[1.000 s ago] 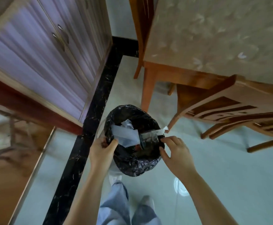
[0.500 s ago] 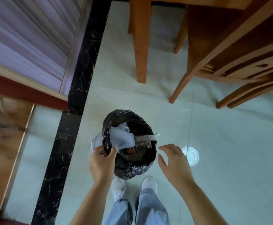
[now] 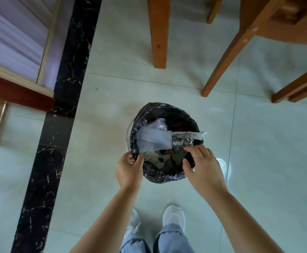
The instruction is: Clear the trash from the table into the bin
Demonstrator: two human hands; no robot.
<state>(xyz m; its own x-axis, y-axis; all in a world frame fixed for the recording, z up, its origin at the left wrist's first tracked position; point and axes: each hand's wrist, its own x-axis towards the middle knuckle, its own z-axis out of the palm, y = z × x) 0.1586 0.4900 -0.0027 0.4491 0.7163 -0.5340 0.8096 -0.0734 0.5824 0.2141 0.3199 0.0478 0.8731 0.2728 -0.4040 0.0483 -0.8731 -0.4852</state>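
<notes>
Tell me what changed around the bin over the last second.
The right hand, drawn back clear of the bin half a second ago, has come forward again, its fingertips at the clear wrapper that hangs over the right rim; no pinch is visible. The left hand still grips the lined rim on the left. The wrapper and the clear tray lie as before.

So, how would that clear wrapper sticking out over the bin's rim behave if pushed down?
The wrapper looks thin and crinkled, so probably floppy and very light. Glossy film, likely slippery under the right hand. It lies across the bin rim, so it may spring back rather than stay down.
</notes>
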